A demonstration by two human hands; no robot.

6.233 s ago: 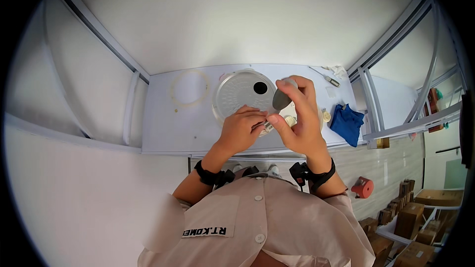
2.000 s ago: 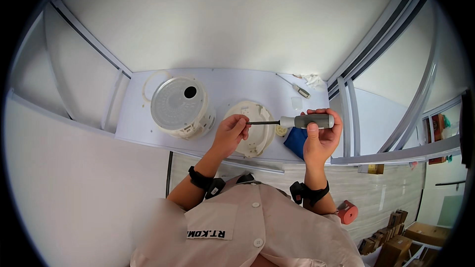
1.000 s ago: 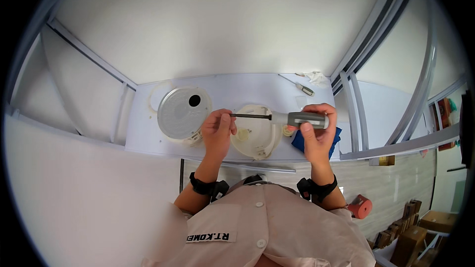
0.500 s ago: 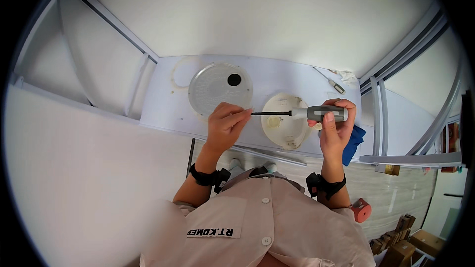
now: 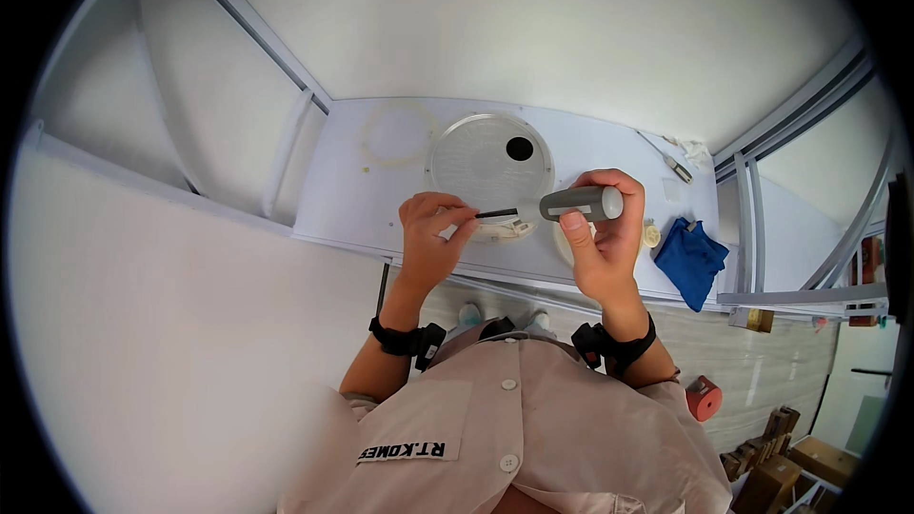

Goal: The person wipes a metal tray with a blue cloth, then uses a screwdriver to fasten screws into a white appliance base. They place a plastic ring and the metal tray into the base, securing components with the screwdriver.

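Observation:
My right hand (image 5: 609, 243) is closed round the grey handle of a screwdriver (image 5: 583, 203), its butt toward the right. The dark shaft points left. My left hand (image 5: 431, 240) pinches the shaft's far end between thumb and fingers; whether a small screw or bit sits there is hidden. Both hands are raised over the near part of the white table (image 5: 343, 200). Behind them lies a round, shiny metal disc (image 5: 466, 157) with a black circle on it. A cream-coloured part (image 5: 509, 230) shows at its near edge. My right hand mostly covers a cream round piece (image 5: 562, 246).
Right of my right hand are a small cream round part (image 5: 651, 234) and a blue cloth (image 5: 690, 262). A second screwdriver (image 5: 678, 168) lies at the far right beside crumpled white tissue (image 5: 698, 149). A pale ring (image 5: 367, 138) lies far left. Metal frame bars (image 5: 747, 219) edge the table.
My right hand has moved left with the screwdriver, closer to my left hand, and the handle now tilts more toward me. The view has shifted, uncovering the blue cloth. My left hand keeps its pinch.

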